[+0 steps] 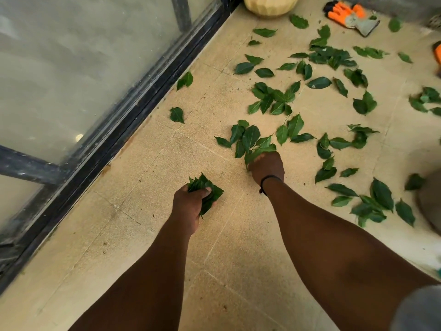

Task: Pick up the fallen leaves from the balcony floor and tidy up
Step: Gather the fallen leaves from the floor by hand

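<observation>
Although the balcony floor [148, 192] is bare along its glass-door edge, loose leaves [329, 96] lie thick toward its far right corner, so most of the job remains. At the floor's middle the right hand [266, 167] closes round a leafy sprig [248, 139] (its fingers are hidden, so how firm I cannot tell); lifted carelessly, loose leaves could drop. Nearer, the left hand [189, 201] is fisted tight on a full bunch [206, 191], which may spill if more is crammed in.

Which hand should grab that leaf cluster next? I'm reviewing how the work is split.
Right hand: it is already at the leaf cluster. The left hand is clenched around a full bunch of leaves.
</observation>
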